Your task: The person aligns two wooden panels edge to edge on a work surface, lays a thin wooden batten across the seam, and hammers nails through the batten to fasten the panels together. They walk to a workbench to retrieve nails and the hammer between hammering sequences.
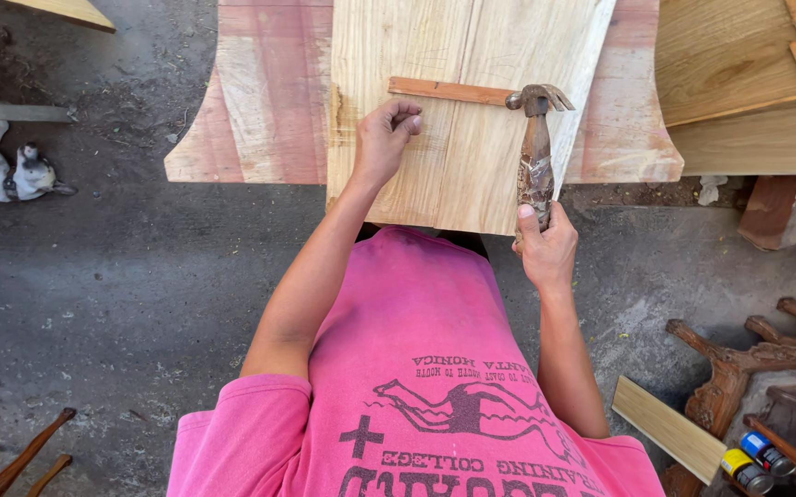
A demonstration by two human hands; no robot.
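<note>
Listing what we see from above: one claw hammer point(536, 152), worn wooden handle, metal head resting at the right end of a thin reddish wood strip point(449, 90); our right hand point(545, 244) grips the handle's lower end, fingers clenched around it, thumb laid along the shaft. One thin strip, lying crosswise on two pale planks point(458, 110) set side by side, spanning the seam between them. Our left hand point(384, 138) rests on the left plank just below the strip's left end, fingers curled in with the tips pinched together; whether they hold a nail we cannot tell. Beneath the planks, one wider pinkish board point(265, 101) with a curved edge, showing on both sides. One pink printed shirt in the foreground. On the grey ground: a white and dark dog point(2, 170) lying at far left, carved wooden legs point(738, 368) at right, a pale slat point(669, 428), two small cans point(755, 460) at lower right
</note>
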